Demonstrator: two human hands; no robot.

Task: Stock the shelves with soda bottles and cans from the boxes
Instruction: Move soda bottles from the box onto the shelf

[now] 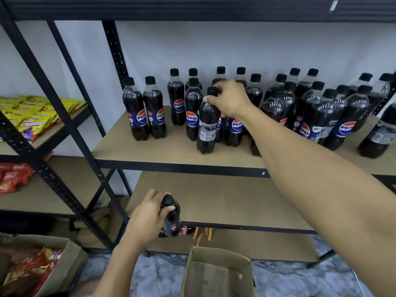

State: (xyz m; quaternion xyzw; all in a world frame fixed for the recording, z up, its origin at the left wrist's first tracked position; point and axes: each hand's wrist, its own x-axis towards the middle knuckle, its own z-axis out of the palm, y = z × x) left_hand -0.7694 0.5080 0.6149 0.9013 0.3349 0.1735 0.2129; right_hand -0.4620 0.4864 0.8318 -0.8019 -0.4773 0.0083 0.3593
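Several black-capped Pepsi bottles stand in rows on the tan upper shelf (150,150). My right hand (230,99) grips the neck of one Pepsi bottle (207,129) that stands at the front of the group, its back label facing me. Lower down, my left hand (147,217) holds another Pepsi bottle (171,219) by its neck, in front of the bare middle shelf (225,200). An open cardboard box (218,273) sits on the floor under my arms; its inside is not visible.
A black metal rack post (70,129) runs diagonally at left. Beyond it, shelves carry yellow snack packs (32,116) and red snack packs (15,176). A second box (34,269) with red packets sits at lower left. A Coca-Cola bottle (184,230) lies on the bottom shelf.
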